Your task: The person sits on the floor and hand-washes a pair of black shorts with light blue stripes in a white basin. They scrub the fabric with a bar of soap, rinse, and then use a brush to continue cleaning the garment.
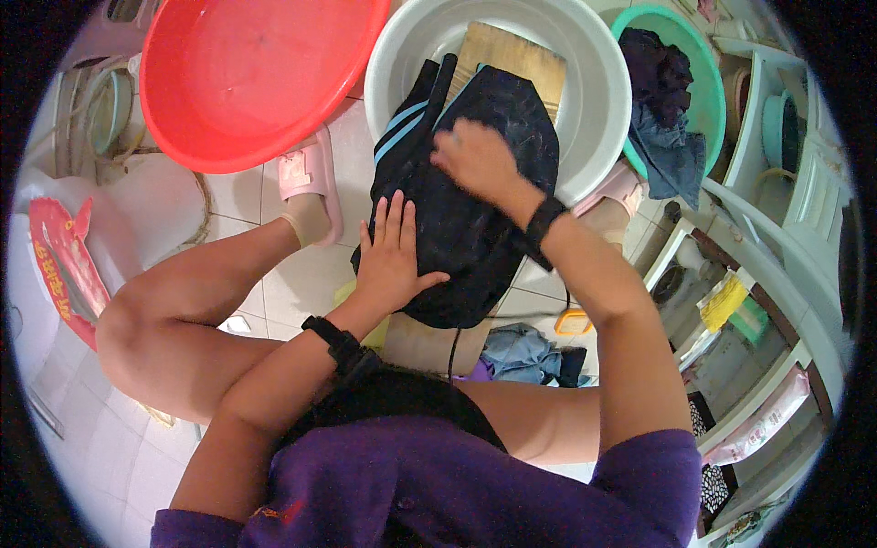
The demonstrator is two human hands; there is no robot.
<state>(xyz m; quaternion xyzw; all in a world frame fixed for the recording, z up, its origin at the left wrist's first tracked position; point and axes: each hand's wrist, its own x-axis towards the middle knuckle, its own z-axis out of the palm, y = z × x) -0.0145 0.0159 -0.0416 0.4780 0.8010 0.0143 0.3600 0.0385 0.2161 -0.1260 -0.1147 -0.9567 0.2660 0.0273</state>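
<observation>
A black garment (pixel 512 119) with light blue stripes lies spread over a wooden board (pixel 525 59). The board slopes out of a white basin (pixel 607 100) toward me, and its lower end shows under the cloth by my lap. My left hand (pixel 393 260) rests flat on the garment's near left part, fingers spread and thumb out to the side. Farther up the cloth, my right hand (pixel 475 163) is closed in a fist against it, slightly blurred. Whatever the right fingers may hold is hidden. Each wrist wears a black band.
A large red basin (pixel 265 78) stands at the far left. At the far right, dark clothes and denim (pixel 667 146) hang over a green basin (pixel 708 82). Folded denim (pixel 521 352) lies on the tiled floor below the board. White shelves (pixel 758 183) line the right side.
</observation>
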